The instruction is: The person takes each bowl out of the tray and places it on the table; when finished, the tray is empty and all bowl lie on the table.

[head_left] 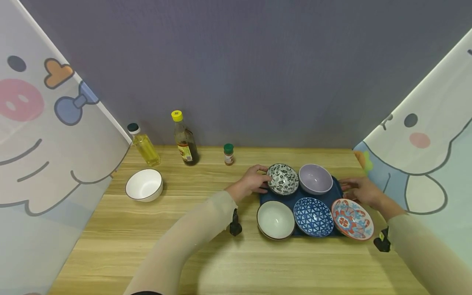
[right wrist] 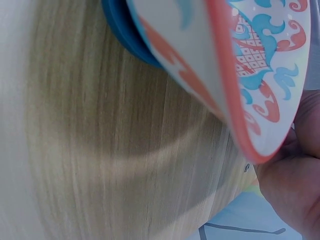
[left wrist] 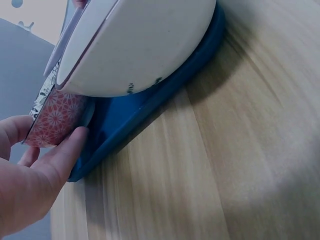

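Observation:
A dark blue tray [head_left: 263, 198] stands on the table with several bowls on it. My left hand [head_left: 252, 181] lies at its left side. Its extended fingers touch the black-and-white floral bowl [head_left: 282, 179], whose outside is red-patterned [left wrist: 55, 119]; the thumb lies by the tray's rim. At the right side, my right hand [head_left: 363, 191] reaches to the tray's edge with fingers extended, behind the tilted red-and-blue patterned bowl [head_left: 352, 219], which partly hides it in the right wrist view. A lilac bowl [head_left: 315, 179], blue triangle-patterned bowl [head_left: 313, 217] and cream bowl [head_left: 275, 220] stand between.
A white bowl [head_left: 144, 185] stands at the table's left. Along the back are an oil bottle [head_left: 146, 148], a dark sauce bottle with yellow cap [head_left: 187, 144] and a green-capped spice jar [head_left: 228, 155]. A grey wall panel [head_left: 236, 73] rises behind the table.

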Demonstrator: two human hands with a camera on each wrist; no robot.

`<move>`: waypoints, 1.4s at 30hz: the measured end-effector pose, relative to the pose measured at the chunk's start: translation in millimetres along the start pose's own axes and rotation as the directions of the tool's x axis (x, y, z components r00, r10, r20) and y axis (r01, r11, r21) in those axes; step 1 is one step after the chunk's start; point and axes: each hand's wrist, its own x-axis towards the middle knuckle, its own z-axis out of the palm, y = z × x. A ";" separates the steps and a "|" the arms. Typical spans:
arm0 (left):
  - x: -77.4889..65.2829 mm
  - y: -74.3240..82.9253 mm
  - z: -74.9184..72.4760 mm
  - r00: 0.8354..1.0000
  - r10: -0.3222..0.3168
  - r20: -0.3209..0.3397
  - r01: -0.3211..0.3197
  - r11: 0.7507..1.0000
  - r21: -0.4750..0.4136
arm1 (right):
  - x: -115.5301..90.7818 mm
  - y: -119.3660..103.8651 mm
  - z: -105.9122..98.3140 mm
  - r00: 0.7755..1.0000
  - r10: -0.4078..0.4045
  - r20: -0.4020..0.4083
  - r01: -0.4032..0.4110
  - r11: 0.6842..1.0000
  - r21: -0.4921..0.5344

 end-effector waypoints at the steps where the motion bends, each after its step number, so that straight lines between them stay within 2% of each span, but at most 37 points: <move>1: 0.2 -0.6 -0.1 1.000 0.002 -0.001 -0.002 1.000 -0.002 | -0.2 -0.2 0.1 1.000 0.001 -0.001 -0.001 1.000 -0.002; 6: -0.2 -2.8 0.3 1.000 0.012 -0.012 -0.013 1.000 -0.028 | -0.9 -1.5 0.2 1.000 0.000 -0.004 0.000 1.000 -0.004; 20: -5.1 -9.3 4.6 0.999 -0.009 -0.043 0.003 0.989 -0.149 | -5.1 -2.0 5.0 1.000 -0.004 -0.013 0.004 1.000 -0.005; 24: -6.5 -10.6 6.0 0.999 -0.001 -0.052 -0.007 0.989 -0.150 | -5.1 -1.2 6.1 1.000 -0.009 -0.027 0.009 1.000 -0.013; 31: -12.1 -6.7 3.8 0.998 -0.001 -0.063 -0.004 0.996 -0.086 | -3.6 -1.8 7.7 0.998 -0.026 -0.048 0.024 0.999 -0.037; 37: -16.5 1.7 0.1 0.999 0.000 -0.036 -0.004 0.995 -0.104 | -4.1 -2.3 8.2 0.998 -0.037 -0.057 0.033 0.997 -0.063; 42: -23.6 10.3 -5.8 1.000 0.021 -0.010 -0.022 0.990 -0.137 | -5.9 -2.4 6.2 0.998 -0.037 -0.044 0.036 0.999 -0.036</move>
